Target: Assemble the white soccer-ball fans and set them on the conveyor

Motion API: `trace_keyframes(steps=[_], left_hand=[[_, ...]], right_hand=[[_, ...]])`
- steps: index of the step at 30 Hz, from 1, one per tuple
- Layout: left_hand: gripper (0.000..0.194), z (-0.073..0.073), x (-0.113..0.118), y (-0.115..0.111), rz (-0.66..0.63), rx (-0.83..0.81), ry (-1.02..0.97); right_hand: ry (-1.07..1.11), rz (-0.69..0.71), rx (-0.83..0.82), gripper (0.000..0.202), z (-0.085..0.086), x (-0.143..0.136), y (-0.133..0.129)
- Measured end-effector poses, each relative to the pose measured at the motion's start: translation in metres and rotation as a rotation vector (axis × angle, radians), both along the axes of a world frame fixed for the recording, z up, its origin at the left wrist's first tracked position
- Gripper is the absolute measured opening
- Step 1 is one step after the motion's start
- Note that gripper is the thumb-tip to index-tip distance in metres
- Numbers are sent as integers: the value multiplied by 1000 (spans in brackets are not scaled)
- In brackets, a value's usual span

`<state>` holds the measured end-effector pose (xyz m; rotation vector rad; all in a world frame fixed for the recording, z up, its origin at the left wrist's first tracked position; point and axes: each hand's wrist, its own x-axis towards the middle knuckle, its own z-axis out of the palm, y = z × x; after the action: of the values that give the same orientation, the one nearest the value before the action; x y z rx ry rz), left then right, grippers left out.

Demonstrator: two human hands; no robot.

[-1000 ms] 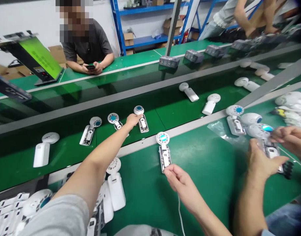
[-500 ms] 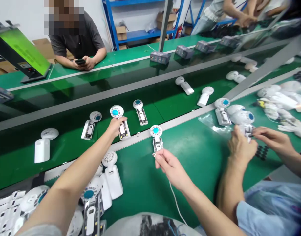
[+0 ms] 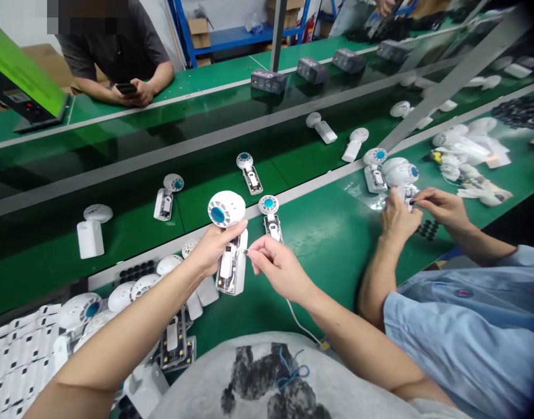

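Observation:
My left hand (image 3: 212, 249) grips a white handheld fan (image 3: 235, 265) with a round head, a blue centre and an open body that bares its inner parts. Beside its right edge, my right hand (image 3: 278, 265) pinches the small plug of a white cable (image 3: 302, 327); whether the plug touches the fan cannot be made out. Just behind my right hand, another open fan (image 3: 273, 227) lies at the table's edge. Further open fans, one (image 3: 250, 174) in the middle and one (image 3: 165, 198) to the left, rest on the green belt.
White fans and casings (image 3: 26, 349) crowd the lower left. At right, a co-worker's hands (image 3: 400, 218) handle a fan. Across the belt, a person holds a phone (image 3: 126, 88). Dark boxes (image 3: 268, 81) line the far side. A slanting metal post (image 3: 450, 75) crosses the right.
My left hand has lifted the fan off the belt's edge and brought it nearer. My right hand has moved left with the cable plug, up to that fan. The view has shifted.

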<state>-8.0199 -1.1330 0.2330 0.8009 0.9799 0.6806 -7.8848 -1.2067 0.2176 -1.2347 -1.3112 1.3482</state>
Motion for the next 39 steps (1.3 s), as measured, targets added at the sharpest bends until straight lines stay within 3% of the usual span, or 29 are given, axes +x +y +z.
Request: trace_keyframes(steps=[9,15,19,22,25,27,30,35,39], left_hand=[[24,7,-1,-15,-211,36,66],[24,2,-2,-19,-211,6,101],[22,-8,-3,-12,-220,113,163],[26,-22,-15,18,-94,290,355],[23,-39,-34,69,110,361,531],[19,-53,-42,104,128,345,576],[19,-76,-35,145,77,361,622],[21,-108,-13,184,80,419,787],[43,-110,-29,196,208,489,886]], right_hand=[[-115,100,-75,13,3,3,-11],[-107,94,-104,12,-5,-1,-8],[-80,86,-126,14,-18,-6,-2],[42,-10,-229,16,-26,0,4],[186,-158,-337,21,-28,17,10],[182,-188,-335,24,-28,24,13],[105,-110,-305,25,-32,24,14],[69,-30,-315,29,-40,22,15],[67,-49,-329,30,-43,31,19]])
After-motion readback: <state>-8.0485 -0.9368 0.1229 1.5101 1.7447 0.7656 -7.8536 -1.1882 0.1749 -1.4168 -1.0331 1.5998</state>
